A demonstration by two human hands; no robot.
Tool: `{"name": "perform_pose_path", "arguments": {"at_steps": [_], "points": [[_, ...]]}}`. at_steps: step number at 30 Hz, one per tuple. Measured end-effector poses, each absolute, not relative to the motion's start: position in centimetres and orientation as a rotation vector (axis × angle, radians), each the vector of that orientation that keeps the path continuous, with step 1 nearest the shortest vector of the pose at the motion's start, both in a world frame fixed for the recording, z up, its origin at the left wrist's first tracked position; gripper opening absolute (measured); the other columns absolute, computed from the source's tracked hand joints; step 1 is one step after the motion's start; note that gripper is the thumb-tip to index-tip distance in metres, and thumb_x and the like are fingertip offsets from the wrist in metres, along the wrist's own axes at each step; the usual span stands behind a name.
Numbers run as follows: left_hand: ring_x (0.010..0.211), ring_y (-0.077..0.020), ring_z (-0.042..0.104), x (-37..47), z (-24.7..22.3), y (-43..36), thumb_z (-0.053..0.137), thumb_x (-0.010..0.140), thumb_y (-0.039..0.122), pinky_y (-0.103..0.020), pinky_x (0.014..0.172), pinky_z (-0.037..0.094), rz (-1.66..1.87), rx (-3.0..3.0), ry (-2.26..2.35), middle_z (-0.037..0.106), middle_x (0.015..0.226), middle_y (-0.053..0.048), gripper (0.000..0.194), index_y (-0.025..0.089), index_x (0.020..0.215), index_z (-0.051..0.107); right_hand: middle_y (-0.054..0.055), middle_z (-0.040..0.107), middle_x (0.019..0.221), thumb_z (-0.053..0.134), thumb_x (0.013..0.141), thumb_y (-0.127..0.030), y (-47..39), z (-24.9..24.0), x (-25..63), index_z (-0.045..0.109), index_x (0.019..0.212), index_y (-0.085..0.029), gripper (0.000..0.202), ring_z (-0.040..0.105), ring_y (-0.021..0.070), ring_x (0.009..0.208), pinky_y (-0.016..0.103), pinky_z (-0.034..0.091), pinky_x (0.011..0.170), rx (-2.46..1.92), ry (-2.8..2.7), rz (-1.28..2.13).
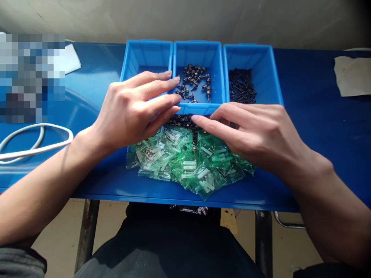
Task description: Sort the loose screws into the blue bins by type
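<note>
Green packets [185, 162] beneath both hands

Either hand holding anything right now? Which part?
Nothing gripped. Left hand and right hand lie flat, fingers extended, over the green bags.

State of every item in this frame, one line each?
left hand: open, flat, fingers over bin edge
right hand: open, fingertips at small dark screws
green bags: sealed, heaped
left bin: contents hidden
middle bin: partly filled, dark fittings
right bin: partly filled, black screws
white cable: looped
</note>
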State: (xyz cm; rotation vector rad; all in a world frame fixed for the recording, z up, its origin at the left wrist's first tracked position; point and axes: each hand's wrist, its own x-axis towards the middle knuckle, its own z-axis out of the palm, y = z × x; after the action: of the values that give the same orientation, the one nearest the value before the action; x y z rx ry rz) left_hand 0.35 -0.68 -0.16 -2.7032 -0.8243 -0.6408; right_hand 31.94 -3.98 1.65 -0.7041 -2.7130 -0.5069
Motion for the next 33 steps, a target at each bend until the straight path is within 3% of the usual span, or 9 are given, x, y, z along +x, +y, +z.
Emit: {"name": "perform_pose_path", "arguments": {"at_steps": [5,11,15,20,23,26,28,33], "points": [[0.146,-0.0366,0.074,0.5,-0.1,-0.7,0.06,0.119,0.031,-0.057,0.105,0.076,-0.669,-2.676,-0.758,0.075,0.154,-0.01,0.025,0.02,0.14,0.069,0.004,0.082,0.102,0.041,0.119,-0.012,-3.9,1.6,31.8,0.08,0.127,-0.024,0.041,0.074,0.0165,0.081,0.031,0.052,0.063,-0.799,-2.755,-0.316],[0.149,-0.035,0.072,0.6,0.0,-0.8,0.062,0.118,0.029,-0.056,0.107,0.076,-0.647,-2.683,-0.789,0.074,0.155,-0.009,0.026,0.023,0.142,0.071,0.007,0.084,0.098,0.073,0.11,-0.012,-4.0,1.5,32.5,0.083,0.118,-0.019,0.015,0.076,0.0181,0.08,0.034,0.055,0.066,-0.687,-2.385,-0.259],[0.147,-0.0332,0.073,0.7,0.1,-0.9,0.06,0.121,0.032,-0.054,0.105,0.078,-0.645,-2.664,-0.781,0.076,0.152,-0.009,0.023,0.022,0.138,0.071,0.015,0.086,0.112,0.074,0.108,-0.012,-3.1,1.8,33.5,0.086,0.129,-0.022,0.026,0.081,0.0282,0.097,0.043,0.062,0.083,-0.896,-2.149,-0.335],[0.149,-0.0317,0.072,0.8,0.2,-1.0,0.06,0.12,0.031,-0.053,0.11,0.077,-0.613,-2.662,-0.823,0.076,0.153,-0.009,0.023,0.023,0.137,0.073,0.017,0.08,0.139,0.081,0.104,-0.014,-2.9,1.9,33.8,0.085,0.132,-0.024,0.03,0.076,0.0249,0.092,0.04,0.057,0.071,-0.862,-2.145,-0.38],[0.147,-0.0324,0.074,0.9,0.2,-1.1,0.059,0.121,0.031,-0.053,0.107,0.078,-0.629,-2.652,-0.816,0.076,0.153,-0.009,0.022,0.023,0.136,0.073,0.009,0.083,0.129,0.072,0.108,-0.008,-3.6,1.6,33.0,0.082,0.124,-0.026,0.026,0.076,0.0185,0.095,0.034,0.061,0.076,-0.646,-2.451,-0.153],[0.146,-0.0324,0.074,0.9,0.1,-1.1,0.059,0.121,0.031,-0.052,0.106,0.078,-0.627,-2.643,-0.812,0.076,0.152,-0.009,0.021,0.024,0.136,0.073,0.005,0.084,0.121,0.06,0.113,-0.004,-4.0,1.0,32.1,0.078,0.117,-0.022,0.026,0.076,0.0156,0.095,0.03,0.054,0.068,-0.471,-2.682,-0.028],[0.147,-0.0335,0.074,0.9,0.1,-1.1,0.061,0.12,0.03,-0.053,0.106,0.078,-0.628,-2.649,-0.806,0.076,0.151,-0.01,0.021,0.023,0.136,0.073,0.005,0.083,0.117,0.058,0.112,-0.002,-4.1,0.6,31.7,0.077,0.111,-0.02,0.026,0.075,0.0165,0.095,0.031,0.049,0.065,-0.455,-2.728,-0.104],[0.149,-0.0342,0.072,0.7,0.0,-1.0,0.062,0.118,0.029,-0.055,0.108,0.077,-0.639,-2.67,-0.805,0.075,0.154,-0.01,0.024,0.023,0.139,0.073,0.009,0.083,0.115,0.059,0.11,-0.003,-4.6,1.0,30.9,0.078,0.096,-0.016,0.027,0.074,0.0185,0.089,0.034,0.054,0.066,-0.474,-2.796,-0.432]]}}
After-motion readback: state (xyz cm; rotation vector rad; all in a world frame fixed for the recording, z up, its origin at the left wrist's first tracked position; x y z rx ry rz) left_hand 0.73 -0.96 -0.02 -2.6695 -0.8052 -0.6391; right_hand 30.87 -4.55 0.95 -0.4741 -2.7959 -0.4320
